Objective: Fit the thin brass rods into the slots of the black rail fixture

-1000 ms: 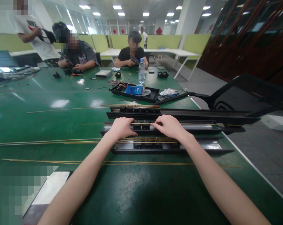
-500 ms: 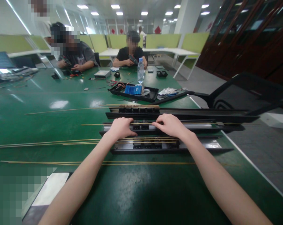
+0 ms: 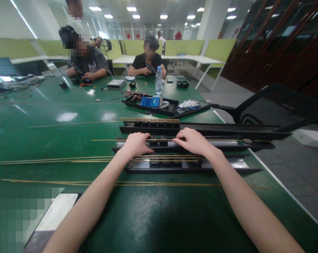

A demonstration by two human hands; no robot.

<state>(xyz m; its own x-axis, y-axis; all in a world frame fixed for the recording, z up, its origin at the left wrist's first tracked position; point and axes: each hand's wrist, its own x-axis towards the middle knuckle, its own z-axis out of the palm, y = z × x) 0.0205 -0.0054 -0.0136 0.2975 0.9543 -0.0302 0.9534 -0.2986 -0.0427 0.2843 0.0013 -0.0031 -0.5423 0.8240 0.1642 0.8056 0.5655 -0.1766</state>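
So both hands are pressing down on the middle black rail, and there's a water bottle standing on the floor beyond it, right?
Not quite. The head view shows the water bottle standing on the green table, beside the black tray, not on the floor. Both the left hand and right hand do rest on the middle black rail.

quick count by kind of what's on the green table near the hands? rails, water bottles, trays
Long black socket rails: 3, with the left hand and right hand resting on the middle rail
Clear plastic water bottle: 1
Black plastic parts tray: 1
Total: 5
The thin brass rods overlap too much to count.
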